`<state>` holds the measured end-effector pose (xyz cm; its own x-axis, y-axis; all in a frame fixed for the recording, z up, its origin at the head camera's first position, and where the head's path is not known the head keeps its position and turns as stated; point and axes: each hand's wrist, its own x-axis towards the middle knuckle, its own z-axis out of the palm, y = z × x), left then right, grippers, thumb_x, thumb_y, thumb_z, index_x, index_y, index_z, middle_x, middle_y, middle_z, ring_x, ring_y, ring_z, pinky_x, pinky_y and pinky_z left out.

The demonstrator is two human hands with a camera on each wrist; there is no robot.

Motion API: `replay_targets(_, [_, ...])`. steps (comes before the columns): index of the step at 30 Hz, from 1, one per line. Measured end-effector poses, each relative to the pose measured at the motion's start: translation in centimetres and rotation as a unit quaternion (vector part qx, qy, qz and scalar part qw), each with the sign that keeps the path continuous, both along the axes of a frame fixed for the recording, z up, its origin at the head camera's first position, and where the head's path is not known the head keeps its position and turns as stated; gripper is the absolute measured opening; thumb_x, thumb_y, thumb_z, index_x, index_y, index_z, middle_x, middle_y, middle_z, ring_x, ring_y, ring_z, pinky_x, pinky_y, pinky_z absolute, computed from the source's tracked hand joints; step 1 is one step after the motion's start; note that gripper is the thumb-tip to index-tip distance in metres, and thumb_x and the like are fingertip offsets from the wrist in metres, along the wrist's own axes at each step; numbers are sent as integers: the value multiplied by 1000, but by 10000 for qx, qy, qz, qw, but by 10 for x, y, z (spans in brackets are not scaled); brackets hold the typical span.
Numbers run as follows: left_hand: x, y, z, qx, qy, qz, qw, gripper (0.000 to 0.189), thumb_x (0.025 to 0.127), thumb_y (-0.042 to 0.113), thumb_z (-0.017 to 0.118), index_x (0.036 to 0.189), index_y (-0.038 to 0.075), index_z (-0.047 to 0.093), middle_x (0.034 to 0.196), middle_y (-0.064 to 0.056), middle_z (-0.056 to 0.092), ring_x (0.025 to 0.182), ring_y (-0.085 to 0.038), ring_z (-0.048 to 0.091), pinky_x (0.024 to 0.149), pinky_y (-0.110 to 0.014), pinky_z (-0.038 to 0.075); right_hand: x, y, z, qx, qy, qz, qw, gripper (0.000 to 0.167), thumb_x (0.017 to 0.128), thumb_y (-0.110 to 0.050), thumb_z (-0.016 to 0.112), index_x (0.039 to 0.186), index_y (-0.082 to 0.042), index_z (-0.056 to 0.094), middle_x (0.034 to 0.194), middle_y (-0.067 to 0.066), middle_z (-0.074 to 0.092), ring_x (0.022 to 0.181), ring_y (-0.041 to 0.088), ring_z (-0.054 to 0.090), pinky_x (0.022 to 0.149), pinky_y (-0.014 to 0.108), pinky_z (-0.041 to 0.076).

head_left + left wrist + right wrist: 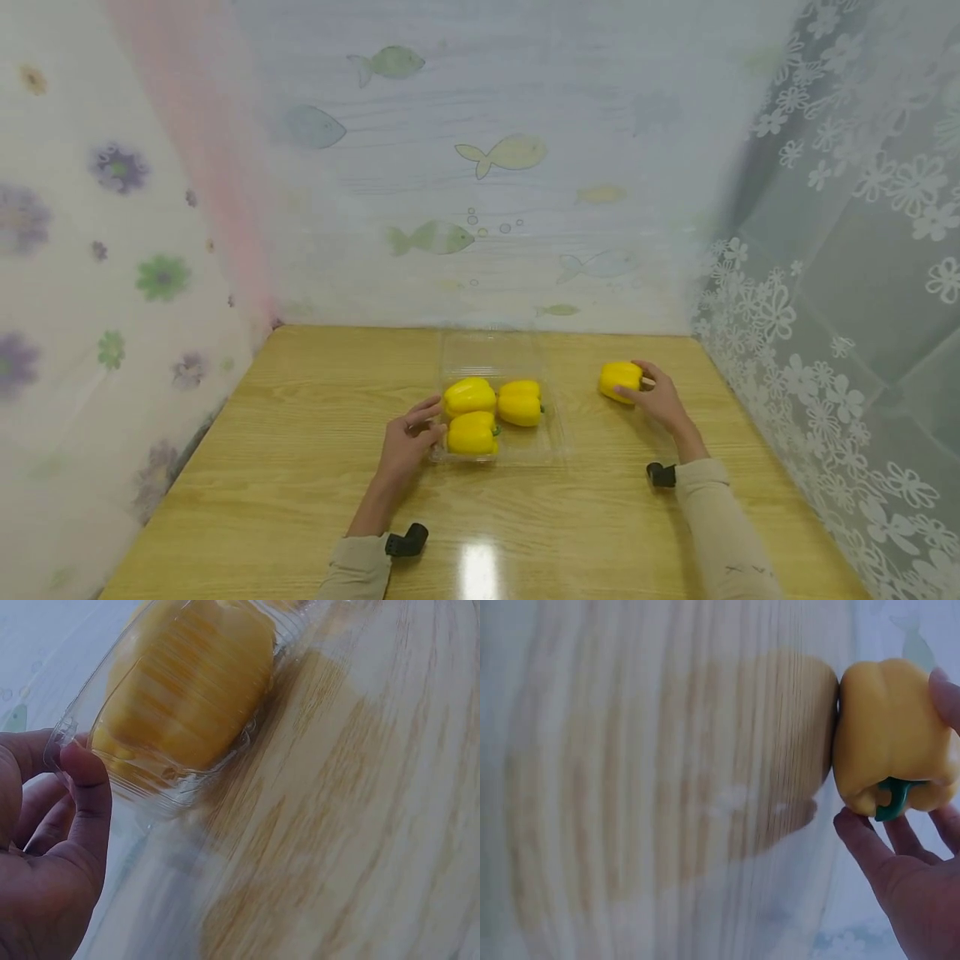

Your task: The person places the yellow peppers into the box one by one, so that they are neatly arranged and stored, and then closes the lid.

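On right of surface (585,500), loose yellow pepper (619,381) is held in half-curled right hand (662,402). Clear box (522,444) with three peppers (470,397) is pinched at edge by left hand (405,443). Pepper could be dropped if grip slackens; box could be tipped if edge is pulled.

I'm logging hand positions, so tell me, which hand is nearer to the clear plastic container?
The left. The left hand pinches the left edge of the clear plastic container; the right hand is apart from it, farther right, gripping a yellow pepper.
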<state>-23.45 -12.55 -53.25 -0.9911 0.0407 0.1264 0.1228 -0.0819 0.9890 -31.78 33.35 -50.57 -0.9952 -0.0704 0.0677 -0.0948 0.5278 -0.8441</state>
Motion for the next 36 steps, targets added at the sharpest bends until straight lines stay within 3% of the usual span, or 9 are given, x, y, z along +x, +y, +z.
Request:
replay_targets(6, [1,-1,0,108,-67,-34,9999,38,93,-4,69,130,-8,65,151,-14,52,77,-10,57,61,-19,50,0,-7,2,-18,12,-155,9999,80,97,-26,71,157,3,28,156,36,29,136,56,40,107,62,42])
replay_targets(20, [-1,-4,-1,117,-52,-88,9999,38,93,-3,69,130,-7,65,151,-14,52,75,-11,56,62,-19,50,0,-13,2,-57,-53,-91,9999,87,95,-23,73,159,4,22,157,36,25,139,58,34,110,64,37])
replay_targets(27, [-1,-4,-2,149,-3,-144,9998,38,94,-3,68,131,-9,64,152,-15,50,72,-10,56,62,-19,50,1,-15,-4,-62,202,-313,9993,84,92,-20,76,156,5,30,153,36,34,134,56,41,107,62,41])
replay_targets(36, [-2,-2,-4,206,-15,-167,9996,37,94,-3,68,130,-9,64,152,-16,51,71,-9,55,62,-18,49,5,-15,-5,-78,85,-396,9991,82,91,-27,79,156,-1,36,154,32,37,135,54,43,106,60,44])
